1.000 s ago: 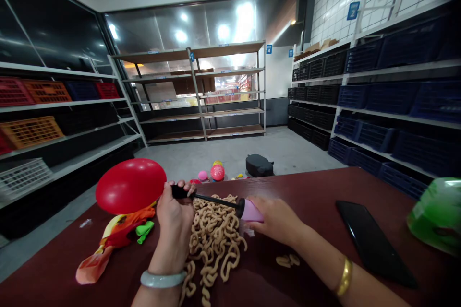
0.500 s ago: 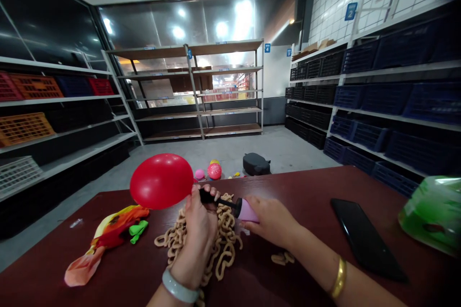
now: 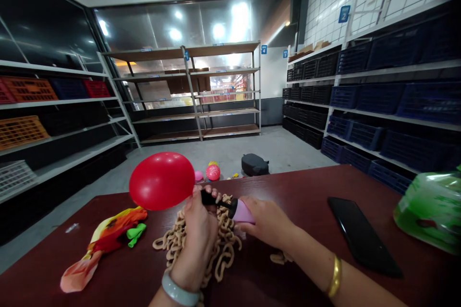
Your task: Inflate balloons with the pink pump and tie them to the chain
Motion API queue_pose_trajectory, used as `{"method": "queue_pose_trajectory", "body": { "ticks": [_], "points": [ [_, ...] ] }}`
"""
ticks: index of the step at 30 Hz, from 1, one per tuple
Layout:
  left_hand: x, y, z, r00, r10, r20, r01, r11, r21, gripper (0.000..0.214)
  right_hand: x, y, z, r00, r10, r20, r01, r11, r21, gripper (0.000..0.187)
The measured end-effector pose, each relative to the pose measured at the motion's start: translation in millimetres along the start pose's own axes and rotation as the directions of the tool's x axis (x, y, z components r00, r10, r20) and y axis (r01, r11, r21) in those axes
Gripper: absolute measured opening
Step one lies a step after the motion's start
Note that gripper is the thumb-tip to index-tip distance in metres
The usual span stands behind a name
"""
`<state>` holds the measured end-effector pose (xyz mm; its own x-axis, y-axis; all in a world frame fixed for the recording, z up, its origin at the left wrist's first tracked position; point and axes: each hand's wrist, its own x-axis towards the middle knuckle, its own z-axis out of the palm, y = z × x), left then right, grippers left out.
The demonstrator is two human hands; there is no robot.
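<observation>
A round, inflated red balloon [image 3: 162, 180] sits at the tip of a hand balloon pump [image 3: 244, 212] with a black end and a pink-purple barrel. My left hand [image 3: 201, 220] is closed round the pump's black end and the balloon's neck; its fingers partly hide the joint. My right hand [image 3: 268, 220] grips the pink-purple barrel, with a short stretch of black rod showing between the hands. Beneath my left hand lies a heap of tan, looped pieces [image 3: 225, 261]. Limp orange and yellow balloons [image 3: 108, 235] and a green balloon [image 3: 136, 234] rest to the left.
On the dark red table [image 3: 298, 187] lie a black phone [image 3: 362, 235] and a green-and-clear plastic package [image 3: 428, 211] at right. Beyond the table's far edge, balloons [image 3: 212, 171] and a dark bag [image 3: 255, 164] are on the floor. Shelves with crates [image 3: 374, 98] line the sides.
My right hand has pushed the pump barrel slightly closer to my left hand, so less rod shows. The red balloon looks marginally bigger. The whole view has shifted a little.
</observation>
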<state>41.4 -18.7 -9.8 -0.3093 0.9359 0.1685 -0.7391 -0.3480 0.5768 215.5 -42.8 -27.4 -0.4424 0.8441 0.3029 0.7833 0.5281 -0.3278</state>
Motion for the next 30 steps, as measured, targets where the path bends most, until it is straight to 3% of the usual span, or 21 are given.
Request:
{"method": "queue_pose_trajectory", "body": {
  "ticks": [6, 9, 14, 23, 27, 30],
  "points": [
    [41, 50, -23.6, 0.99, 0.127, -0.059, -0.129, 0.991, -0.034, 0.013, 2, 9, -1, 1.0, 0.0, 0.014, 0.001, 0.999, -0.042, 0.056],
    [48, 57, -29.3, 0.986, 0.155, -0.067, -0.158, 0.986, -0.047, 0.013, 2, 13, 1, 1.0, -0.007, 0.007, 0.007, 0.998, -0.067, 0.054],
    [35, 33, -21.7, 0.987, 0.153, -0.041, -0.155, 0.987, -0.045, 0.016, 2, 14, 5, 1.0, -0.003, 0.011, 0.004, 0.991, -0.131, 0.055],
    [-14, -28, -1.4, 0.998, -0.064, 0.006, 0.064, 0.997, -0.035, 0.021, -1, 2, -2, 0.999, 0.019, 0.026, -0.015, 0.99, -0.142, 0.054],
    [-21, -29, 3.4, 0.997, -0.08, 0.007, 0.08, 0.996, -0.028, 0.02, -2, -4, -4, 1.0, 0.007, 0.017, -0.005, 0.995, -0.1, 0.054],
    [-10, -15, 2.9, 0.998, -0.055, 0.013, 0.055, 0.998, -0.027, 0.018, -1, -6, -5, 1.0, 0.009, 0.021, -0.008, 0.999, -0.053, 0.053]
  ]
}}
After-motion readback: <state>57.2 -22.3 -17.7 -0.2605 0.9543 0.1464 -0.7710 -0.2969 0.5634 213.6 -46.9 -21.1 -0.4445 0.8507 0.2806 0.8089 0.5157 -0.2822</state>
